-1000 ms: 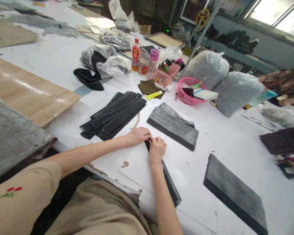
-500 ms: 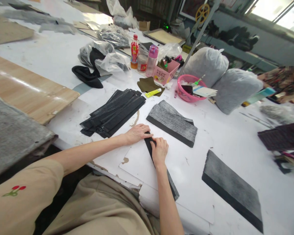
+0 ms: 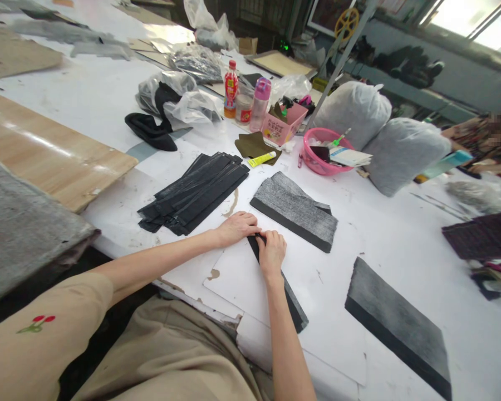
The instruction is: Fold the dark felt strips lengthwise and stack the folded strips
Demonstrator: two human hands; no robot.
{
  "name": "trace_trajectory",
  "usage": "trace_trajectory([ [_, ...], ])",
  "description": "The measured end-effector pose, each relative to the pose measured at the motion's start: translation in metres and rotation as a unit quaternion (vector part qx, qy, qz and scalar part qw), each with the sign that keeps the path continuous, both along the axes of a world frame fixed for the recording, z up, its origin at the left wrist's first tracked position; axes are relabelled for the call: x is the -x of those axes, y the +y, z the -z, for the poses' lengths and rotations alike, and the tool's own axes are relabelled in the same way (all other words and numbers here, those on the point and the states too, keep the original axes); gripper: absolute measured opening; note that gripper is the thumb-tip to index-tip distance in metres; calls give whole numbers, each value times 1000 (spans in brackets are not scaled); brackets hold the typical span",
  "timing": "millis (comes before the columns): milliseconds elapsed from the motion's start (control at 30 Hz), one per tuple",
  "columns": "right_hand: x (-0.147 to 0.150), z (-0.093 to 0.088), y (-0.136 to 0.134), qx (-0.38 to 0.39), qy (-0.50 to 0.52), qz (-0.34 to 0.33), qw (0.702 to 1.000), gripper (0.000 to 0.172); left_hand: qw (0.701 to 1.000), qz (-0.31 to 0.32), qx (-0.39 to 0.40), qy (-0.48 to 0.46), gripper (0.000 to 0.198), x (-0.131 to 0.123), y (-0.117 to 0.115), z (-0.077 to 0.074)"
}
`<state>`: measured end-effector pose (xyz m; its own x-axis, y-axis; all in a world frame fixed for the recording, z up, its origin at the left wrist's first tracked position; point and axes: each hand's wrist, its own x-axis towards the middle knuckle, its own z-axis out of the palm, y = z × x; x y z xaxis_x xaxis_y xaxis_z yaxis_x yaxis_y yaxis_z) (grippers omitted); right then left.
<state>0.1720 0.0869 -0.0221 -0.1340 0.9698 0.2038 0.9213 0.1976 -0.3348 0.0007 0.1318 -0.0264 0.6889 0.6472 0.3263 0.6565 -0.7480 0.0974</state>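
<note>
A narrow black fabric strip point(image 3: 294, 303) lies slantwise on the white table in front of me, partly hidden under my right forearm. At its far end, my left hand point(image 3: 239, 228) pinches the strip's edge with bent fingers. My right hand point(image 3: 272, 250) grips the same strip just beside it, thumb and fingers closed on the fabric. Left of my hands lies a fanned pile of black strips point(image 3: 196, 192). Beyond them to the right is a stack of grey-topped fabric pieces point(image 3: 294, 211), with another such stack point(image 3: 396, 323) farther right.
A yellow tube point(image 3: 261, 159) rests on olive cloth scraps point(image 3: 250, 143). Behind stand a red-labelled bottle point(image 3: 230, 92), a pink-lidded bottle point(image 3: 260, 106), a pink box point(image 3: 280, 129) and a pink basket point(image 3: 323, 164). Two stuffed bags point(image 3: 404, 153) sit right, near another person's arm. A wooden board point(image 3: 45, 150) lies left.
The fingertips of my hands have shifted slightly along the strip's far end, and its near end has swung a little to the right. The piles stay put.
</note>
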Motion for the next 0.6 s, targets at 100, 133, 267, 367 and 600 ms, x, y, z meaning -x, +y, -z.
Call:
trace_trajectory([
  [100, -8, 0, -6, 6, 13, -12, 1000, 3, 1000, -16, 3, 5, 16, 0, -4, -2],
  [133, -10, 0, -7, 7, 16, -14, 1000, 2, 1000, -20, -2, 10, 15, 0, -5, -3],
  [267, -9, -3, -9, 5, 5, -10, 1000, 2, 999, 16, -35, 17, 15, -4, -6, -6],
  [367, -7, -4, -9, 7, -7, -6, 1000, 4, 999, 41, -27, 0, 14, -6, -6, -3],
  [600, -16, -5, -14, 18, 20, -17, 999, 4, 1000, -6, 18, -10, 18, -9, -11, 1],
])
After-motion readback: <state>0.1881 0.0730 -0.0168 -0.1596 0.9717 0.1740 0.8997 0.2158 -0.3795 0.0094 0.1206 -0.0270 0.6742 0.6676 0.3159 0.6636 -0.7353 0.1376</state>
